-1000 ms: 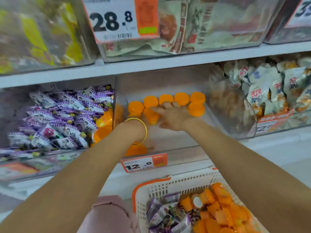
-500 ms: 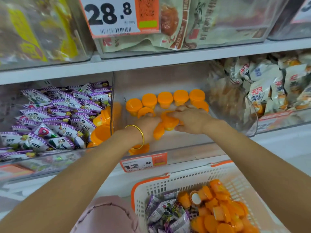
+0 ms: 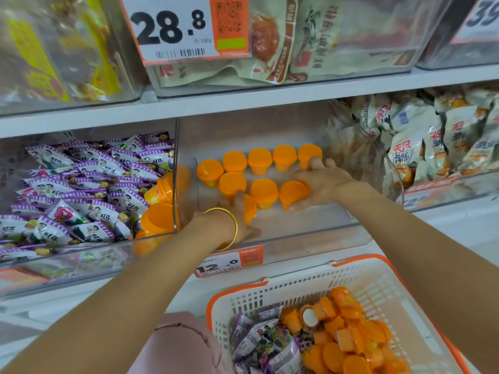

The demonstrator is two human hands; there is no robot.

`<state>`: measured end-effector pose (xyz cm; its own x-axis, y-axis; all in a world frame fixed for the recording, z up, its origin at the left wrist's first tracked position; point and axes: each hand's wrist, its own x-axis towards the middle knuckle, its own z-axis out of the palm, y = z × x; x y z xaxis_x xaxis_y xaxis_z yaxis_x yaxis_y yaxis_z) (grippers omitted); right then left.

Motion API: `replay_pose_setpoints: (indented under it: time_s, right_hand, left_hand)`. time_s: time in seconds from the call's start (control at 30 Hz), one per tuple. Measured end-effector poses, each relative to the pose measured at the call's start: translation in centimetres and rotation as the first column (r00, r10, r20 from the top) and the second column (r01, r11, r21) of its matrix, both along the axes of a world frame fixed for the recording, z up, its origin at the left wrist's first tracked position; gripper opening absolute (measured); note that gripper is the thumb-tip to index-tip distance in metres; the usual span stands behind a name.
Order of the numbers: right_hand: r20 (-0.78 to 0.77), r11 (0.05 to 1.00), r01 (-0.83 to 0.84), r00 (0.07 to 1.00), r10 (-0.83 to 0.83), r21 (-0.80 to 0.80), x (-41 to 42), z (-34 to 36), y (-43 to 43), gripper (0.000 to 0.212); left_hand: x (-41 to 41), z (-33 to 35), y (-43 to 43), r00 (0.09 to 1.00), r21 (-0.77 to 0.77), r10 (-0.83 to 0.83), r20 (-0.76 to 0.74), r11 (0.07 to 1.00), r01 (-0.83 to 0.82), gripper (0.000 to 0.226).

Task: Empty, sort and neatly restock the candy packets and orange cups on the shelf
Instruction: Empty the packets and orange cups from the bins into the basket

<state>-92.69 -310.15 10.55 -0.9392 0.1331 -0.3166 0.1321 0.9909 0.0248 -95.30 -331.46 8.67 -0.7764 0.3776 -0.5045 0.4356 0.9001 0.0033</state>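
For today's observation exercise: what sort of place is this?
Most likely a shop's snack aisle: a price tag hangs on a shelf bin, clear bins hold candy packets and orange cups, and a shopping basket sits below.

Both arms are bare from wrist to upper forearm, with no sleeves in view. A thin, smooth gold bangle (image 3: 228,228) circles the wrist just behind the left hand (image 3: 229,211). The right hand (image 3: 321,182) wears nothing. Below the bangle, a dusty-pink garment (image 3: 178,344) with a stitched seam shows.

The left hand (image 3: 232,211) hides most of one orange cup (image 3: 249,207).
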Motion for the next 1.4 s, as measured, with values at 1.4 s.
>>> replay_pose_setpoints:
  time_s: [1.4]
  right_hand:
    - [-0.203, 0.389, 0.13, 0.681, -0.703, -0.912, 20.9, 6.0, -1.6, 0.06]
  left_hand:
    - [9.3, 6.9, 4.8, 0.996, 0.992, -0.034, -0.088, 0.085, 0.091, 0.057]
